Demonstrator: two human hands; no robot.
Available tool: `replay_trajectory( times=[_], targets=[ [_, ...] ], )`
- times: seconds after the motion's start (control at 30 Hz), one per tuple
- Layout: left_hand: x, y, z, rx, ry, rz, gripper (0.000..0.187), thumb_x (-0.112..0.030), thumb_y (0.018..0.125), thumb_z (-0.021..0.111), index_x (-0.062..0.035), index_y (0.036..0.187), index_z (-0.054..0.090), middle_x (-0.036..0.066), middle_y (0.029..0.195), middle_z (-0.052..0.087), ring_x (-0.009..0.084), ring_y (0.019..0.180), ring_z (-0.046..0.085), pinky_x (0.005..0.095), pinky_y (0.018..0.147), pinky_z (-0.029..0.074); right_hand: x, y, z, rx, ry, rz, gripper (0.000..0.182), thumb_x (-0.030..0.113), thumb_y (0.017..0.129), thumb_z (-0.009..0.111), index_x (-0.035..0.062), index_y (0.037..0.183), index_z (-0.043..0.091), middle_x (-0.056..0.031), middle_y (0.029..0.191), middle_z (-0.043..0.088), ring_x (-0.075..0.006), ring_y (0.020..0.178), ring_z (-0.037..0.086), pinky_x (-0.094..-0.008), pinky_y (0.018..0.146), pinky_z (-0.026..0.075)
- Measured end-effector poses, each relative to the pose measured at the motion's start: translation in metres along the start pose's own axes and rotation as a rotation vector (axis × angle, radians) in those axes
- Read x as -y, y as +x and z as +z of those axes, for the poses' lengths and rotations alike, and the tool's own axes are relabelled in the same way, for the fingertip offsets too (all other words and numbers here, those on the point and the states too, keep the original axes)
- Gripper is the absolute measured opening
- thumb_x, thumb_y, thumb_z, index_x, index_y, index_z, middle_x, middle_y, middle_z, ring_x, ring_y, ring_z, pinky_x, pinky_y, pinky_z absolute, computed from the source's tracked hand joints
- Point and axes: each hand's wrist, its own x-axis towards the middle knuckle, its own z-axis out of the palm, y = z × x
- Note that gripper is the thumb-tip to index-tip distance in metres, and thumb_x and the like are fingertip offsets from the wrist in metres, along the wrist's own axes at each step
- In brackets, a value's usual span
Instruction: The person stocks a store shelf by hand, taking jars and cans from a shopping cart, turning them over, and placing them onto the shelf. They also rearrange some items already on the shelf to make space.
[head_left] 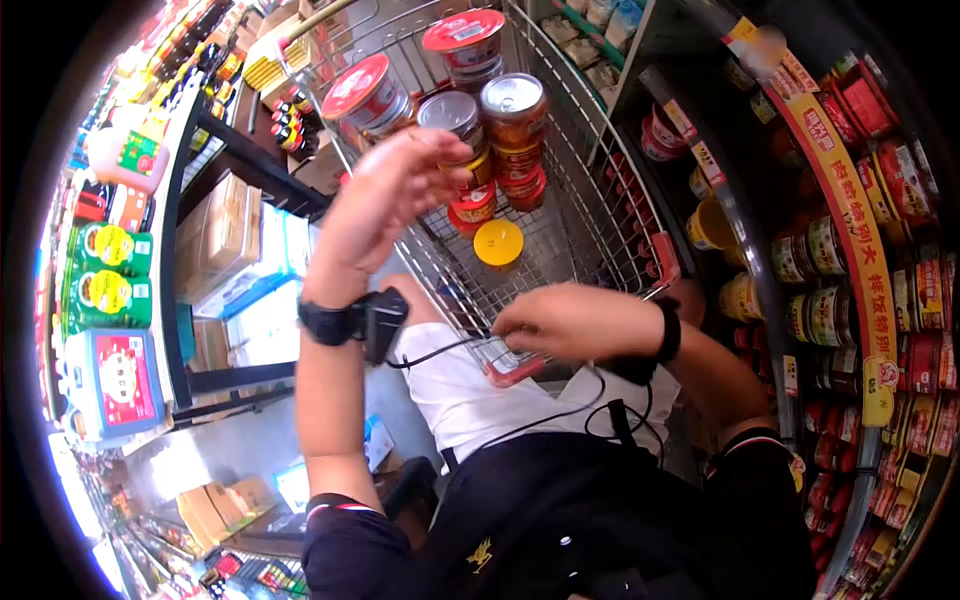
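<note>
A wire shopping cart (pixel 590 150) stands in front of me. Stacked jars (pixel 517 130) with red and clear lids fill its far left part, and a jar with a yellow lid (pixel 499 243) sits nearer. My left hand (pixel 395 190) is raised over the cart's left side, beside the jars, its fingers apart and nothing held. Over the near end of the cart is my right hand (pixel 565 322), its fingers curled down and partly smeared; whether it holds anything cannot be made out. Both wrists wear black bands, with a cable hanging between them.
Shelves of jars and packets (pixel 825 290) rise close on the right. To the left, a shelf edge (pixel 180 260) borders green packs (pixel 110 290) and a large container (pixel 115 385). Cardboard boxes (pixel 225 225) are stacked behind it, with more cartons (pixel 215 515) at lower left.
</note>
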Motion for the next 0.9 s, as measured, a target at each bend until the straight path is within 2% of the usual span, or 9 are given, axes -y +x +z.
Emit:
replay_trajectory(
  times=[0.2, 0.27, 0.4, 0.47, 0.57, 0.7, 0.77, 0.83, 0.9],
  targets=[
    [-0.116, -0.045, 0.027, -0.078, 0.424, 0.32, 0.041, -0.035, 0.099, 0.049, -0.0009, 0.118, 0.058, 0.013, 0.112, 0.067, 0.0187, 0.099, 0.066, 0.0324, 0.091, 0.05, 0.043, 0.05, 0.086, 0.147, 0.099, -0.419, 0.052, 0.002, 0.091, 0.053, -0.0051, 0.14, 0.04, -0.0276, 0.132, 0.053, -0.0398, 0.121, 0.053, -0.0425, 0.102, 0.043],
    [-0.14, -0.041, 0.038, -0.094, 0.696, 0.403, 0.038, -0.036, 0.1, 0.048, -0.0031, 0.116, 0.06, 0.008, 0.112, 0.065, 0.014, 0.097, 0.063, 0.0287, 0.092, 0.045, 0.039, 0.09, 0.126, -0.112, -0.034, -0.572, 0.062, -0.001, 0.088, 0.05, -0.0084, 0.145, 0.028, -0.029, 0.146, 0.039, -0.0401, 0.131, 0.045, -0.0406, 0.107, 0.04],
    [-0.116, 0.024, 0.034, -0.018, 1.049, 0.562, 0.033, -0.034, 0.101, 0.051, -0.006, 0.114, 0.064, 0.006, 0.102, 0.067, 0.0133, 0.089, 0.064, 0.0272, 0.079, 0.051, 0.04, 0.14, 0.123, -0.313, -0.338, -0.423, 0.064, 0.0, 0.087, 0.047, -0.0135, 0.145, 0.022, -0.037, 0.142, 0.037, -0.0455, 0.13, 0.045, -0.0427, 0.107, 0.039],
    [-0.079, 0.042, 0.041, 0.164, 1.22, 0.464, 0.032, -0.034, 0.099, 0.057, -0.0048, 0.11, 0.064, 0.005, 0.091, 0.064, 0.0138, 0.081, 0.06, 0.0274, 0.072, 0.049, 0.015, 0.159, 0.126, -0.282, -0.331, -0.438, 0.068, 0.003, 0.084, 0.05, -0.0174, 0.142, 0.022, -0.0401, 0.135, 0.043, -0.0474, 0.12, 0.052, -0.0445, 0.102, 0.043],
    [-0.023, 0.07, 0.025, 0.469, 1.258, 0.166, 0.034, -0.033, 0.098, 0.06, -0.0033, 0.113, 0.064, 0.01, 0.099, 0.067, 0.0184, 0.094, 0.062, 0.0318, 0.082, 0.05, 0.013, 0.152, 0.118, 0.138, -0.361, -0.193, 0.071, 0.007, 0.082, 0.053, -0.019, 0.141, 0.023, -0.0387, 0.13, 0.047, -0.0476, 0.112, 0.056, -0.0459, 0.097, 0.046],
    [-0.009, 0.099, 0.003, 0.586, 1.348, -0.035, 0.043, -0.039, 0.096, 0.06, -0.0013, 0.115, 0.063, 0.014, 0.104, 0.069, 0.0224, 0.095, 0.065, 0.0344, 0.084, 0.051, -0.009, 0.166, 0.147, 0.024, -0.556, -0.209, 0.074, 0.01, 0.085, 0.05, -0.0057, 0.15, 0.017, -0.0349, 0.126, 0.052, -0.0476, 0.101, 0.061, -0.0475, 0.091, 0.048],
    [-0.043, 0.1, -0.003, 0.451, 1.457, -0.032, 0.047, -0.044, 0.095, 0.06, -0.0014, 0.115, 0.063, 0.014, 0.101, 0.069, 0.0226, 0.091, 0.065, 0.0349, 0.081, 0.052, 0.021, 0.179, 0.127, 0.051, -0.398, -0.102, 0.081, 0.008, 0.084, 0.053, -0.0005, 0.153, 0.012, -0.0327, 0.13, 0.051, -0.0457, 0.101, 0.062, -0.0473, 0.081, 0.052],
    [-0.087, 0.091, -0.008, 0.32, 1.662, 0.067, 0.046, -0.045, 0.095, 0.059, -0.0032, 0.114, 0.065, 0.015, 0.1, 0.07, 0.0257, 0.09, 0.067, 0.0362, 0.078, 0.053, 0.042, 0.194, 0.115, -0.079, -0.255, -0.177, 0.086, 0.005, 0.083, 0.054, 0.004, 0.155, 0.007, -0.0391, 0.137, 0.042, -0.0516, 0.108, 0.057, -0.0511, 0.087, 0.05],
    [-0.12, 0.088, -0.035, 0.142, 1.851, 0.304, 0.047, -0.047, 0.095, 0.055, -0.0013, 0.097, 0.068, 0.019, 0.085, 0.069, 0.0328, 0.079, 0.067, 0.0432, 0.07, 0.053, 0.041, 0.227, 0.129, -0.57, -0.373, -0.454, 0.089, 0.004, 0.081, 0.054, 0.006, 0.156, 0.005, -0.0362, 0.141, 0.039, -0.05, 0.105, 0.06, -0.0507, 0.084, 0.052]
  ],
)
